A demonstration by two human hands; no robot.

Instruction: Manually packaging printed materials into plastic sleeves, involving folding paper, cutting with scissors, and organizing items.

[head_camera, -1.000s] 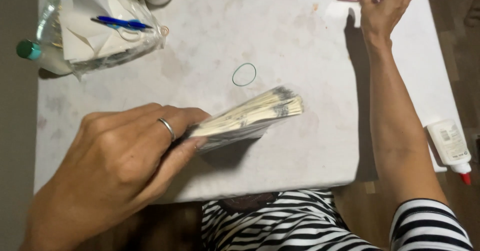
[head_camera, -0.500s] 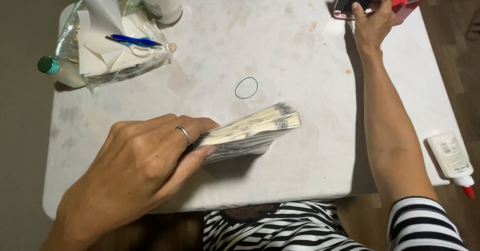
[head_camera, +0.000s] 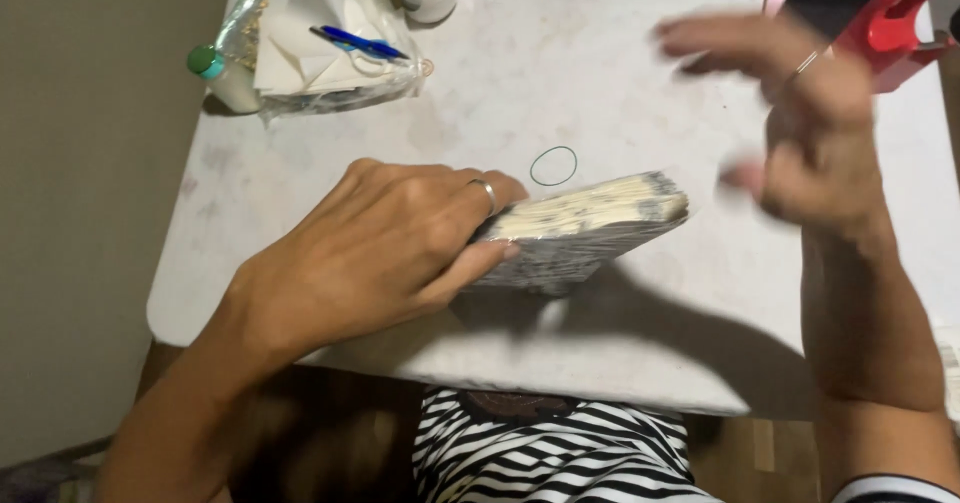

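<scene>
Left hand (head_camera: 385,248) is clamped on one end of a thick stack of paper slips (head_camera: 585,228), thumb underneath and fingers wrapped over the top, with a ring (head_camera: 487,192) on one finger. The stack sticks out to the right from that grip, held a bit above the white table (head_camera: 560,83) with its free end tilted slightly up, and you can see its shadow on the tabletop right below it. The edges of the slips look pale, the bottom face is a speckled grey.

Right hand (head_camera: 800,123) is up in the air to the right of the stack, not touching it, and it's motion-blurred. Fingers look spread apart and there's nothing in it as far as I can see. It's got a ring too.

Just past the stack, lying flat on the table, there's a thin green rubber band (head_camera: 553,166), close to the stack's far edge but apart from it.

Further out: top left corner of the table has a clear plastic bag (head_camera: 320,53) with white paper inside and a blue pen (head_camera: 358,44) on top, plus a small bottle with a green cap (head_camera: 220,75) right beside the bag. Top right, behind the right hand, there's a red holder (head_camera: 890,23) with a dark phone propped in it. Striped black-and-white shirt (head_camera: 550,453) at the bottom edge.
</scene>
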